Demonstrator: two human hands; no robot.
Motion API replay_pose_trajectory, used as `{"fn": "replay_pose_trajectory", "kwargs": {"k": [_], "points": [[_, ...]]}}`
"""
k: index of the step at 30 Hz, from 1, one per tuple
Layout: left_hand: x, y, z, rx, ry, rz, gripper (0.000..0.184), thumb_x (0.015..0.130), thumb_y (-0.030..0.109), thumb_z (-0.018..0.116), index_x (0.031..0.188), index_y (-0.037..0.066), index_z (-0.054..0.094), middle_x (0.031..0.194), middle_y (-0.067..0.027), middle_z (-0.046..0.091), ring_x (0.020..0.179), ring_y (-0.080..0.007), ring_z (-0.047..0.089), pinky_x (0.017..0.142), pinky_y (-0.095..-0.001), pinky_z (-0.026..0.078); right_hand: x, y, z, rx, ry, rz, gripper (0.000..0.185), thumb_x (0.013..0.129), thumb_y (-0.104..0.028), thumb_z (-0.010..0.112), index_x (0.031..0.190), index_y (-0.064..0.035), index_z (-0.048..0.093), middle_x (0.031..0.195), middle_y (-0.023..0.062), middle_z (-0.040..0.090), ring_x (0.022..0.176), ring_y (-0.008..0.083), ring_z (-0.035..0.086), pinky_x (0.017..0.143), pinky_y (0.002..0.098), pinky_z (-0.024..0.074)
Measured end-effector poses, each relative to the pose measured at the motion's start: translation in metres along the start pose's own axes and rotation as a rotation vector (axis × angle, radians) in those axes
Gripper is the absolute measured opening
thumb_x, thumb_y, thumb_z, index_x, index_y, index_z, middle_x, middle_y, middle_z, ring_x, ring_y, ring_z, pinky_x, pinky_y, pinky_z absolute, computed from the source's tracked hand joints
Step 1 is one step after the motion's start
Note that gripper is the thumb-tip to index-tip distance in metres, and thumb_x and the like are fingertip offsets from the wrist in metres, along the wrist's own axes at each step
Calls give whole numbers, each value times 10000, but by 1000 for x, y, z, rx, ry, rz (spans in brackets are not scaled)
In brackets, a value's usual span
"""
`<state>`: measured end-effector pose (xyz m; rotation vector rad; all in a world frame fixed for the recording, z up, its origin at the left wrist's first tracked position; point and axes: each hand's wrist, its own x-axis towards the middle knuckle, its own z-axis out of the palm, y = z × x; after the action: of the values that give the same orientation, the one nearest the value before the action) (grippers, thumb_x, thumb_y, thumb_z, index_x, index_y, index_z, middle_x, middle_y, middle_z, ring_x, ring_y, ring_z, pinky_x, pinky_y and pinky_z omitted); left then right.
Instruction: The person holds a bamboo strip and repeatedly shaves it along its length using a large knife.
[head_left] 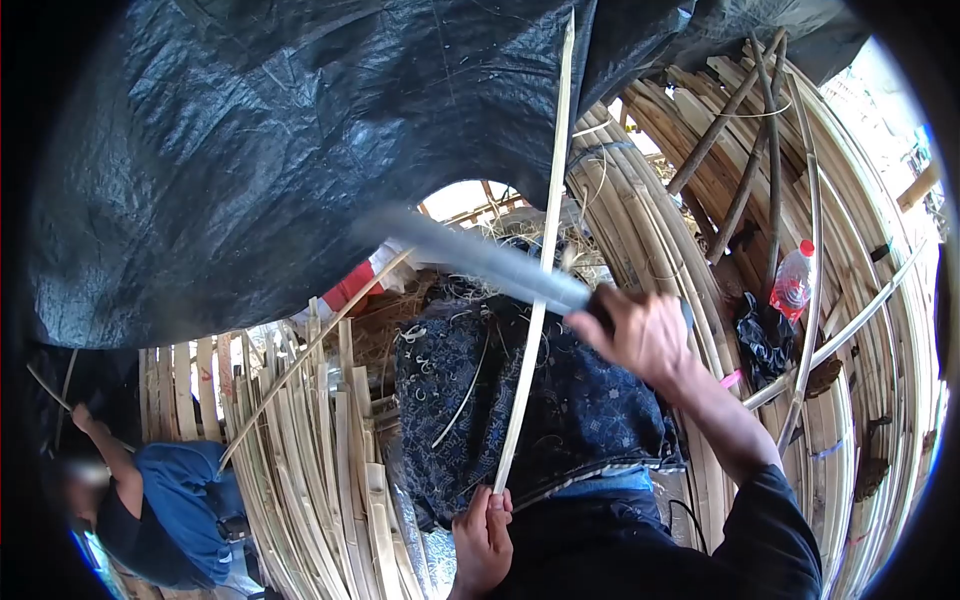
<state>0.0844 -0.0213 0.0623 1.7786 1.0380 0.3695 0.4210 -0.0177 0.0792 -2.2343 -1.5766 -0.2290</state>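
Head view: by the near edge of the dark patterned cloth (pixel 600 400), the left hand (pixel 484 535) pinches the lower end of a pale strip (pixel 527 375), which runs across the cloth and beyond its far edge. Near that far edge, the right hand (pixel 643 335) is closed around the handle of a knife (pixel 500 268), its blurred blade crossing the strip; whether they touch is unclear.

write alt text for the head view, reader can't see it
The wearer's right hand grips a motion-blurred knife that crosses, in view, a long pale strip held at one end by the left hand. Slats flank the patterned cloth on the lap, black sheeting hangs ahead, and another person is at lower left.
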Motion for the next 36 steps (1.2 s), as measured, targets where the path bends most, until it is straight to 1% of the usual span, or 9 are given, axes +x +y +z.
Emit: {"fn": "replay_pose_trajectory", "kwargs": {"k": [4,6,10,12,16,20,27,34,36], "points": [[11,-1,6,16,139,209,355,1128,243,470,1039,-60,632,788,-167,653,601,-228,621,544,-315,488,-21,-24,-6,92,-62,-209,648,969,-718,561,813,-100,681,580,57,631,375,170,560,347,353,439],[7,5,12,18,247,173,316,1121,181,449,1042,-76,615,863,-188,668,742,-278,657,651,-355,516,-29,-35,-12,53,-58,-374,658,959,-732,560,775,-111,676,592,46,627,385,168,557,357,348,444],[-4,-8,9,72,218,171,297,1117,185,468,1050,-63,617,888,-198,685,740,-283,664,657,-362,524,-2,-9,-7,-2,-94,7,653,964,-717,567,768,-100,653,592,24,632,391,169,556,374,362,438],[-2,-10,11,97,244,200,295,1116,185,467,1055,-61,620,895,-200,686,748,-288,667,663,-368,528,3,-3,-2,-24,99,-69,649,987,-704,541,827,-88,665,509,31,587,401,164,592,343,368,433],[-2,-12,11,71,244,191,302,1120,199,465,1051,-48,625,894,-196,679,739,-303,655,660,-371,525,-28,-30,-14,51,-132,-304,673,973,-732,535,813,-94,676,631,63,666,406,178,592,347,360,440],[-1,11,0,62,156,176,295,1117,206,466,1045,-37,617,869,-188,661,745,-325,662,666,-376,530,1,1,-12,18,-112,-23,671,979,-739,514,794,-109,651,480,3,565,348,163,541,333,366,427],[-6,3,1,44,244,176,237,1110,159,458,1033,-16,598,831,-167,612,694,-314,606,643,-359,512,-15,-14,-14,17,-21,-295,686,977,-753,499,813,-104,649,575,45,624,364,154,535,326,354,407],[-12,-10,-1,38,243,160,228,1107,175,480,1042,-13,592,816,-151,598,692,-272,599,634,-351,504,1,-3,-10,-8,-106,-104,694,990,-754,470,852,-98,648,624,51,654,376,158,539,332,358,403],[-10,-17,1,29,281,179,234,1107,177,473,991,4,578,773,-131,556,660,-254,569,619,-343,487,-13,-11,-9,48,-37,-310,714,982,-767,465,824,-101,666,628,61,660,379,140,533,321,354,389]]}}
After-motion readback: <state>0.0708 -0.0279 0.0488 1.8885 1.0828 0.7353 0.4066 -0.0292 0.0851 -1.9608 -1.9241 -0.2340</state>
